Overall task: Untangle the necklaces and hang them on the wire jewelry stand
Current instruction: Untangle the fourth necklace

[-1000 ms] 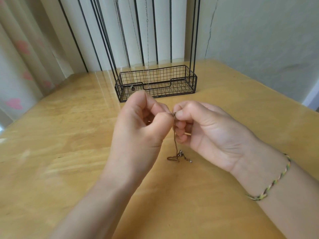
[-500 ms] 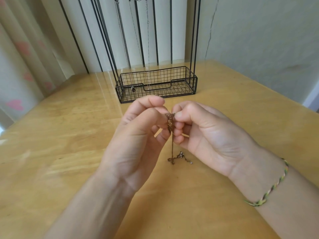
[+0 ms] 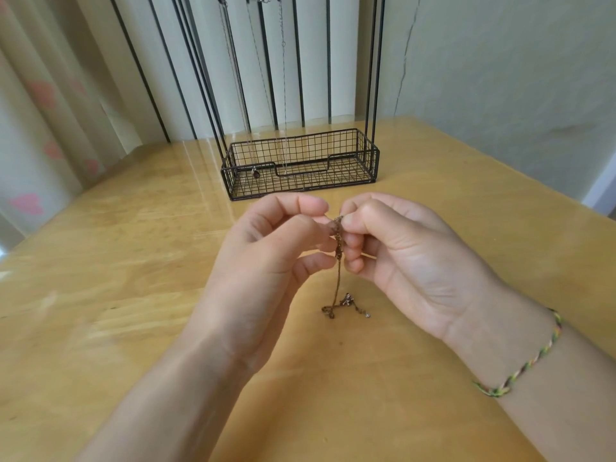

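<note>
A thin brown tangled necklace (image 3: 338, 278) hangs between my two hands, its lower end and a small clasp lying in a heap on the table. My left hand (image 3: 266, 271) pinches the top of the chain from the left. My right hand (image 3: 400, 258) pinches the same knotted part from the right, fingertips almost touching the left ones. Behind them stands the black wire jewelry stand (image 3: 370, 158) with a mesh basket base and tall uprights. Thin silver chains (image 3: 283, 95) hang from its top bar down into the basket.
The wooden table (image 3: 116, 261) stretches around my hands. A curtain with pink hearts (image 3: 33, 128) hangs at the left, and a pale wall stands at the right. A braided bracelet (image 3: 523, 361) circles my right wrist.
My left hand has turned and opened its fingers somewhat, showing more of the knotted chain between the fingertips. Both hands have dropped slightly in the view.
</note>
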A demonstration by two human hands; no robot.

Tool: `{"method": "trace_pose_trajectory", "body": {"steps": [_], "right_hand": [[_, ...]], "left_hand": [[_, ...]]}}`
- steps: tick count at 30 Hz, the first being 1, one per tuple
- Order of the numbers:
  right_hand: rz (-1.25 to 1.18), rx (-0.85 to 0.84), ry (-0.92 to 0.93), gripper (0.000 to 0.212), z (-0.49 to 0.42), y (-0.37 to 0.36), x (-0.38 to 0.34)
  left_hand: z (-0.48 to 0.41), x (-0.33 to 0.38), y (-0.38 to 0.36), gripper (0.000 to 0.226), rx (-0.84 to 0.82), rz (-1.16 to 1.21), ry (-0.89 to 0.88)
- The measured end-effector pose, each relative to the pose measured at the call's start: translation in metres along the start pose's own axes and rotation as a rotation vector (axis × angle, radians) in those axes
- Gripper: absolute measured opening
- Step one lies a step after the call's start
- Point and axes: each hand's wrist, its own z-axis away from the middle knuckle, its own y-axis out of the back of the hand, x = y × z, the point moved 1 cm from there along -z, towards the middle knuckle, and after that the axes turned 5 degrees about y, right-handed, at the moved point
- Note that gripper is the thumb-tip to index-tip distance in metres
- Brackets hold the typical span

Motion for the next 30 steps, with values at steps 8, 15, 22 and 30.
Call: {"method": "trace_pose_trajectory", "body": {"steps": [8, 15, 22, 30], "right_hand": [[0.094, -0.001, 0.045, 0.005, 0.001, 0.000, 0.000], [0.133, 0.009, 0.087, 0.006, 0.000, 0.001, -0.001], [0.173, 0.007, 0.107, 0.004, -0.001, 0.003, -0.002], [0.131, 0.073, 0.065, 0.017, -0.006, 0.019, -0.009]], "left_hand": [[0.000, 0.003, 0.005, 0.027, 0.022, -0.131, -0.122], [0.002, 0.003, 0.002, 0.040, 0.025, -0.171, -0.095], [0.000, 0.012, 0.010, 0.037, 0.125, -0.170, -0.111], [-0.001, 0.009, 0.013, 0.029, 0.077, -0.278, -0.046]]}}
